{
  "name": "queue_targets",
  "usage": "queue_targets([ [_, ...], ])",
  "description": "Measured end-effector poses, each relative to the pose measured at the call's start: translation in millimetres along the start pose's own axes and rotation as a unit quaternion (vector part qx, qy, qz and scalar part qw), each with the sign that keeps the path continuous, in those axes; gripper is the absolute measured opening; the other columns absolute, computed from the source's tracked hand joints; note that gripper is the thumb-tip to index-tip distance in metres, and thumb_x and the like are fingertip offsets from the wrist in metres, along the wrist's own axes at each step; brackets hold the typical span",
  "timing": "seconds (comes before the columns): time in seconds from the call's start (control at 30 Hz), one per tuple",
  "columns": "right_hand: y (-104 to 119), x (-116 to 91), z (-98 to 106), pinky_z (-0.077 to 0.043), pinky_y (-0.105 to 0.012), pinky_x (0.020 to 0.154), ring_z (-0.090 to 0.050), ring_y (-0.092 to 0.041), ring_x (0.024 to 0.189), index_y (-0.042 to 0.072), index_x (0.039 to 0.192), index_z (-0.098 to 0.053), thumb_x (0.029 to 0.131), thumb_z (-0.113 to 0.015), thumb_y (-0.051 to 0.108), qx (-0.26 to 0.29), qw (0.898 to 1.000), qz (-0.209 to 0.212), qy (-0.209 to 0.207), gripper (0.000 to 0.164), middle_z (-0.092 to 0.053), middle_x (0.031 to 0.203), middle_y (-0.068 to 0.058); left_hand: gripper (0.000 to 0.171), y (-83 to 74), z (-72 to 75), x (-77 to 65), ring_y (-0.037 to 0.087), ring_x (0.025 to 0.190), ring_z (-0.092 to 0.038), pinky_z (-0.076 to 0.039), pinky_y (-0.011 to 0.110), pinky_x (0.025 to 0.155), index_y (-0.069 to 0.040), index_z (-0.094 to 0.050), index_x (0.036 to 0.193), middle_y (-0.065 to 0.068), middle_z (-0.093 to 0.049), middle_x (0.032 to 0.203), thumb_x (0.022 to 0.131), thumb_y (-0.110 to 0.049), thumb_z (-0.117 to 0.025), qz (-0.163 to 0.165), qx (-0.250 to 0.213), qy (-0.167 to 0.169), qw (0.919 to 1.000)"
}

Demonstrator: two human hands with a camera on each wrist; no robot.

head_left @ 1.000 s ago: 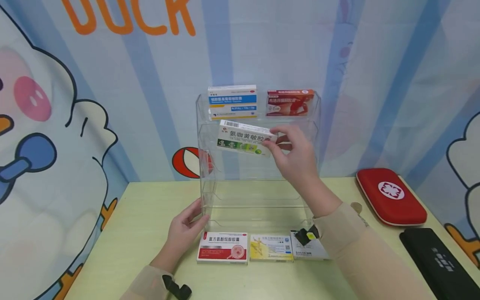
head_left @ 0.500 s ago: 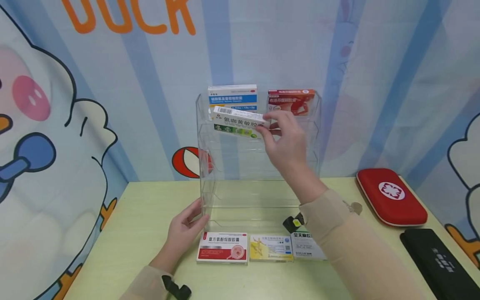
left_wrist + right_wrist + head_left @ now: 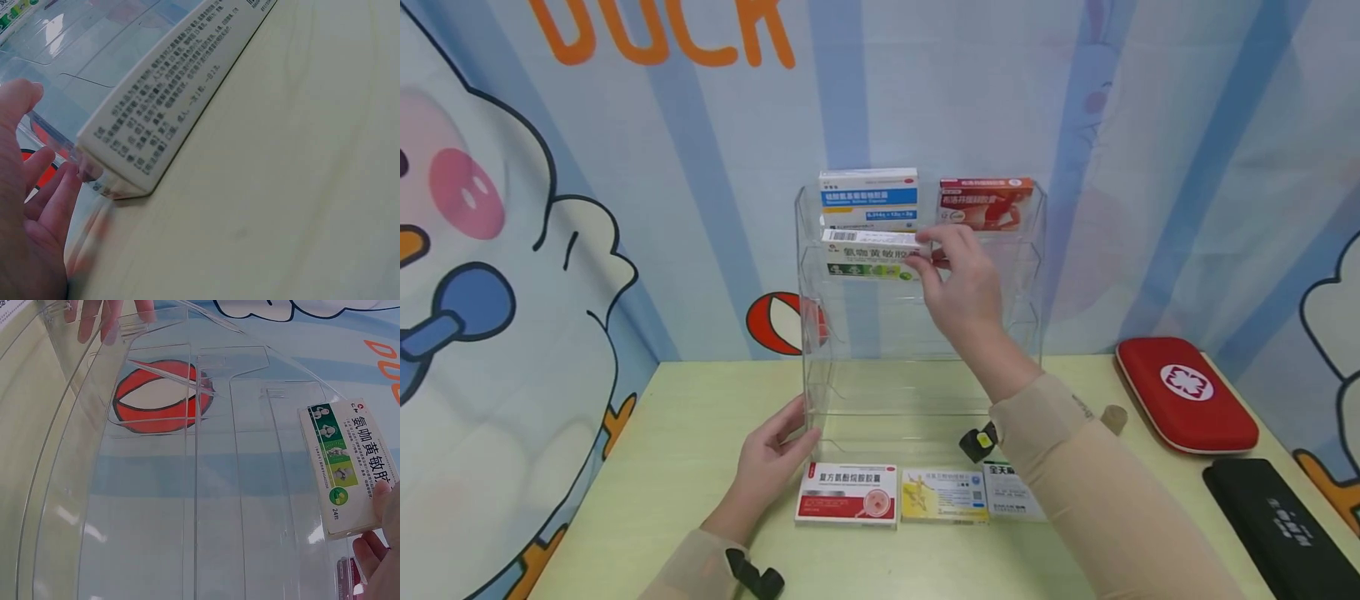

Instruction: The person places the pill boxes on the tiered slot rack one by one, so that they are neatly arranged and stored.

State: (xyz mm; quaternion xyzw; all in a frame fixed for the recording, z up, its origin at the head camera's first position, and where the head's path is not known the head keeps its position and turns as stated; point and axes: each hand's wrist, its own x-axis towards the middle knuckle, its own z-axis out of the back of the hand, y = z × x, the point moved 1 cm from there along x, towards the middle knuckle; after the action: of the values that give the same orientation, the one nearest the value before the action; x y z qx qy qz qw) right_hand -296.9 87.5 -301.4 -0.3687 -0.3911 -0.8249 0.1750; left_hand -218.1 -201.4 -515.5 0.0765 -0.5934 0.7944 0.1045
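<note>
My right hand [image 3: 964,279] pinches the right end of a white and green medicine box [image 3: 868,253] between thumb and fingers. The box is nearly level at the second tier of a clear stepped display rack [image 3: 917,387], just below the top row. The right wrist view shows the same medicine box [image 3: 347,465] against the clear tiers; whether it touches the tier I cannot tell. At the rack's lower left side, my left hand [image 3: 771,450] holds the side wall, thumb in front and fingers outside. The left wrist view shows this hand [image 3: 31,181] beside a box end.
A white-blue box [image 3: 868,198] and a red box [image 3: 985,204] stand on the top tier. Before the rack lie a red-white box [image 3: 847,495], a yellow-white box [image 3: 943,496] and a partly hidden white box [image 3: 1011,490]. At right are a red case [image 3: 1183,392] and black pouch [image 3: 1281,521].
My right hand has moved the medicine box up and left, then slightly down, and its tilt has levelled out. The left hand stays at the rack's side.
</note>
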Motion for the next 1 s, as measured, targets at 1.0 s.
queue_targets([
  [1.0,-16.1,-12.0,-18.5,-0.066,-0.04,0.105,-0.077,-0.03,0.118,0.004,0.137,-0.068,0.103,-0.077,0.01,0.047,0.998,-0.018,0.026,0.036,-0.073,0.138,-0.014,0.061,2.2,0.1,0.7,0.037,0.147,-0.063,-0.058,0.017,0.105,-0.016,-0.056,0.162,0.011,-0.061,0.163,0.105,-0.013,-0.076,-0.012,-0.006,0.004,0.9999],
])
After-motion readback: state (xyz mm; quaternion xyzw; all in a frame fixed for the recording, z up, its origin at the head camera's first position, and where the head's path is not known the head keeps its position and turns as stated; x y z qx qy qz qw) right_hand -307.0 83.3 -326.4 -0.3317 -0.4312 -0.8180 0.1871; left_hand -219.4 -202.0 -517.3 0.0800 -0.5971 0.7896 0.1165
